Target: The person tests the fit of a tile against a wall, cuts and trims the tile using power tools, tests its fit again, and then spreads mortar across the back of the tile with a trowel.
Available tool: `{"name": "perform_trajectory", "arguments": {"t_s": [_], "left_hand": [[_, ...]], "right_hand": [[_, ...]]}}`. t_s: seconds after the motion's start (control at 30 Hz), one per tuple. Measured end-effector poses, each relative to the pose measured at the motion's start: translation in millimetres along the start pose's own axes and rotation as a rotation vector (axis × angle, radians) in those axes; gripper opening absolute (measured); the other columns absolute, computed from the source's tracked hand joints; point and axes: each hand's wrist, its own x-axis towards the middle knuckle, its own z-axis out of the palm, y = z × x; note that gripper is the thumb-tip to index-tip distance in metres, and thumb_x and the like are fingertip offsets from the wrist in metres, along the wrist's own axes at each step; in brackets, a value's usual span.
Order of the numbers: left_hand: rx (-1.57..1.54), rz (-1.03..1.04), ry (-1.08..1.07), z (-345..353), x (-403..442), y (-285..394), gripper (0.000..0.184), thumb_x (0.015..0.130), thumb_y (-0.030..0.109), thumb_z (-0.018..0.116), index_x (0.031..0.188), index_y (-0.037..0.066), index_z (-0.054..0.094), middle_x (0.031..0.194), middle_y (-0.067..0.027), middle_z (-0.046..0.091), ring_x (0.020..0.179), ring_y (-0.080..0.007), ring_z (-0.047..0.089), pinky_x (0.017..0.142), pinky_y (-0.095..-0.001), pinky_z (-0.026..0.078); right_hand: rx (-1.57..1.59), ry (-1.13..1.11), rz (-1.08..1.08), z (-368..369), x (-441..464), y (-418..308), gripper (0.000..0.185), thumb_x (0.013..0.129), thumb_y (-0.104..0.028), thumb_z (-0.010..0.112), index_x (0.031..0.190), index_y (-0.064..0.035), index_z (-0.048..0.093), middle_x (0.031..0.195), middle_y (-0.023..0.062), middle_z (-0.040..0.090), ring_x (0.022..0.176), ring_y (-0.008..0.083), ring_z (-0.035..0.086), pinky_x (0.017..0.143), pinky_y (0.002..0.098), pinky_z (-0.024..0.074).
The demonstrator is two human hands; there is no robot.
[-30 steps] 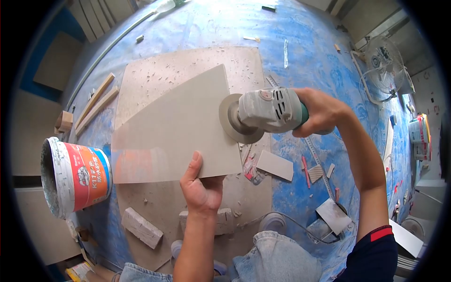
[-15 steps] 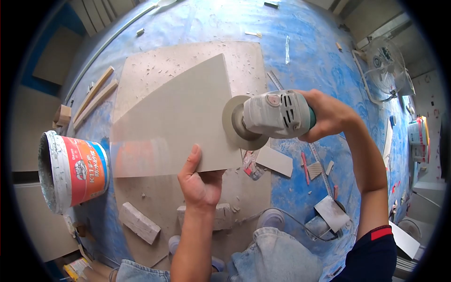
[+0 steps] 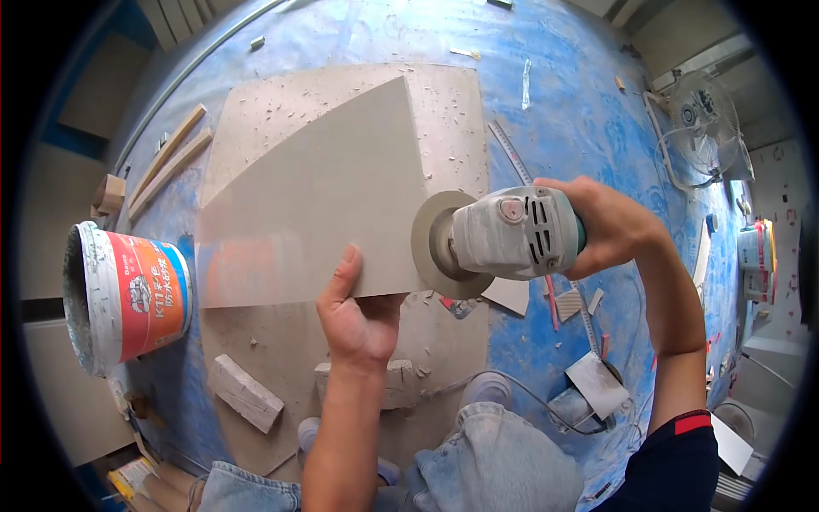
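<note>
Above a dusty pale board (image 3: pixel 452 128) with small crumbs, the left hand (image 3: pixel 358 324) grips the lower edge of a smooth grey tile (image 3: pixel 316 196), with its thumb on the face. One side of the tile is curved, and its polished surface reflects the orange of a white plastic bucket (image 3: pixel 104 299) at the left. The right hand (image 3: pixel 610 226) is closed around a grinder (image 3: pixel 512 230), which is coated with whitish powder. Its flat, round disc (image 3: pixel 424 243) is at the tile's straight right edge; whether they touch, I cannot tell.
</note>
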Motion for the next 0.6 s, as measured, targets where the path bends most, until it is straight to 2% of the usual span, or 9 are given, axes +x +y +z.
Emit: {"name": "perform_trajectory", "arguments": {"t_s": [0.1, 0.6], "left_hand": [[0.009, 0.0, 0.009, 0.4, -0.3, 0.6, 0.031, 0.091, 0.025, 0.057, 0.115, 0.004, 0.058, 0.112, -0.008, 0.063, 0.101, -0.022, 0.062, 0.083, -0.0385, 0.053], [0.02, -0.01, -0.028, -4.7, -0.6, 3.3, 0.032, 0.09, 0.023, 0.058, 0.116, 0.004, 0.057, 0.112, -0.0093, 0.064, 0.102, -0.0235, 0.063, 0.085, -0.0399, 0.055]], "right_hand": [[0.005, 0.036, -0.017, 0.0, 2.8, -1.9, 0.056, 0.049, -0.016, 0.073, 0.102, -0.0024, 0.059, 0.086, 0.0116, 0.066, 0.072, 0.0243, 0.065, 0.071, 0.0344, 0.055], [0.0, 0.096, -0.025, 0.7, 12.6, 3.3, 0.06, 0.051, -0.018, 0.072, 0.107, -0.0012, 0.058, 0.09, 0.012, 0.067, 0.077, 0.0246, 0.065, 0.073, 0.0354, 0.0548]]}}
